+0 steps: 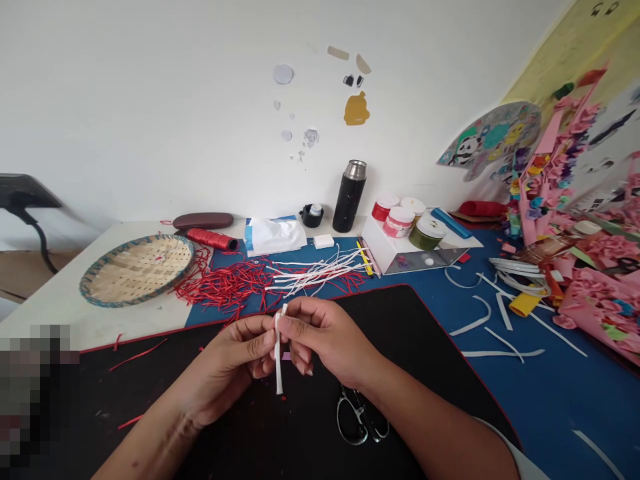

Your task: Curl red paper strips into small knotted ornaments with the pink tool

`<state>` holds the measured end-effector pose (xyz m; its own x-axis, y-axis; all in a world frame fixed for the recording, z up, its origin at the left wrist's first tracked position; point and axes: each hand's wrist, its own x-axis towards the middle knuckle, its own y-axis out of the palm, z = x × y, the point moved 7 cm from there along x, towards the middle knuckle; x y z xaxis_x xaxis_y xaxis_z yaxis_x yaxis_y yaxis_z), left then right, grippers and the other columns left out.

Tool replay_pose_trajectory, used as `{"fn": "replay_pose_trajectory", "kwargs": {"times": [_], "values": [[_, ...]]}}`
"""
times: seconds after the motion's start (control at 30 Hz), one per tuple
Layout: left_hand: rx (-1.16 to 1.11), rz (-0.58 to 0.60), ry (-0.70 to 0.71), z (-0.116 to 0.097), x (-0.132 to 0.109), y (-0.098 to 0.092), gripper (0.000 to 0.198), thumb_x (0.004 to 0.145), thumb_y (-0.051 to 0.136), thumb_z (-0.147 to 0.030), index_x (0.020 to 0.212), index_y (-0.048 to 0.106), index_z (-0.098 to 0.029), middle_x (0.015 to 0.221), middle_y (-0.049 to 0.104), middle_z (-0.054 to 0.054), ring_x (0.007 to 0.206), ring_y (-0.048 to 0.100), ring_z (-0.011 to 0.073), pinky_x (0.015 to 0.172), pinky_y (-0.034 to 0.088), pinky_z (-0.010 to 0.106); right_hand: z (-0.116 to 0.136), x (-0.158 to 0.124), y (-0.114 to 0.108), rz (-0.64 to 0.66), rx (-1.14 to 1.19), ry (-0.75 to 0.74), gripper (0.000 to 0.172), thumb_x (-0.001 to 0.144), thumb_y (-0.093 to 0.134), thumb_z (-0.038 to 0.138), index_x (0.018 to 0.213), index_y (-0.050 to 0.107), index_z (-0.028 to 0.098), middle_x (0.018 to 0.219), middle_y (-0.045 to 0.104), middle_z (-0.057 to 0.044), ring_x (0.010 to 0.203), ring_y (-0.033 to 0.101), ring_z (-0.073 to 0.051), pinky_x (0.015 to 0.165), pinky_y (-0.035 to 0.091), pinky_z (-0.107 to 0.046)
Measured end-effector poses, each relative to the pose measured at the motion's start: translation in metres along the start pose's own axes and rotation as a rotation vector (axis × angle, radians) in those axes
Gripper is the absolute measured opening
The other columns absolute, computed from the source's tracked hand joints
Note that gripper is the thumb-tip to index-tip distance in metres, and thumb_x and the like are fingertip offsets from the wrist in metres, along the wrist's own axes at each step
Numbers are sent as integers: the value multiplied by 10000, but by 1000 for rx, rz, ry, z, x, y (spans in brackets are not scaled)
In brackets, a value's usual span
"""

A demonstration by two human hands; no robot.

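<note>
A narrow white strip (pixel 279 373) stands nearly upright between my two hands, over the black mat (pixel 240 433). My left hand (pixel 235 350) is closed, its thumb and fingers pinching the strip from the left. From the right, my right hand (pixel 325 333) pinches the same strip near its upper end. A small pink piece (pixel 287 357) shows behind the strip; I cannot tell what it is. Scissors (pixel 353 420) lie on the mat under my right forearm, their blades partly hidden. A bundle of white strips (pixel 320 272) lies beyond my hands, on top of red cords (pixel 225 287).
A woven basket (pixel 93 287) sits at left, beside a red thread spool (pixel 213 239). At the back stand a black thermos (pixel 349 200) and a white box (pixel 395 257) bearing several jars (pixel 399 221). Loose white strips (pixel 503 353) and pink paper flowers (pixel 600 303) lie at right.
</note>
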<state>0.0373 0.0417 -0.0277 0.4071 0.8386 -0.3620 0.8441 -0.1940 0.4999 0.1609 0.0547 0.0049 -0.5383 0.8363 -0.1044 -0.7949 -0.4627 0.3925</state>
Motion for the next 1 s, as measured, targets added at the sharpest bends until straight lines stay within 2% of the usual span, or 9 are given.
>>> {"fn": "replay_pose_trajectory", "kwargs": {"times": [0.2, 0.37, 0.47, 0.73, 1.0], "values": [[-50, 19, -20, -1, -2, 5, 398, 596, 1081, -430, 774, 863, -150, 600, 657, 4, 493, 408, 45, 471, 331, 167, 0, -1, 1, 7, -30, -6, 451, 885, 837, 608, 931, 673, 191, 526, 556, 92, 427, 509, -82, 443, 416, -199], [-101, 1, 6, -5, -2, 4, 369, 604, 1083, -390, 749, 841, -150, 550, 602, -29, 460, 400, 29, 431, 327, 136, 3, -1, -1, -18, -82, -54, 380, 947, 770, 549, 1048, 681, 194, 569, 591, 83, 433, 520, -90, 445, 411, -205], [-143, -36, 62, -12, -1, 1, 381, 600, 1085, -378, 722, 822, -132, 559, 600, -33, 450, 421, 24, 405, 337, 121, 7, -1, -4, -73, -154, -119, 302, 975, 736, 476, 1052, 671, 192, 582, 580, 84, 443, 504, -88, 456, 408, -210], [-254, -105, 117, -20, 0, -1, 377, 564, 1102, -312, 708, 811, -122, 578, 633, -30, 456, 493, 27, 399, 400, 100, 20, -9, -3, -204, -545, -343, 140, 974, 726, 315, 1067, 704, 213, 656, 586, 70, 546, 551, -107, 555, 419, -239], [-262, -136, 134, -17, 1, -6, 366, 571, 1103, -308, 706, 823, -114, 608, 674, -13, 488, 531, 30, 443, 461, 95, 29, -18, 8, -158, -849, -552, 199, 973, 690, 187, 1161, 745, 224, 676, 610, 68, 576, 552, -100, 613, 420, -225]]}}
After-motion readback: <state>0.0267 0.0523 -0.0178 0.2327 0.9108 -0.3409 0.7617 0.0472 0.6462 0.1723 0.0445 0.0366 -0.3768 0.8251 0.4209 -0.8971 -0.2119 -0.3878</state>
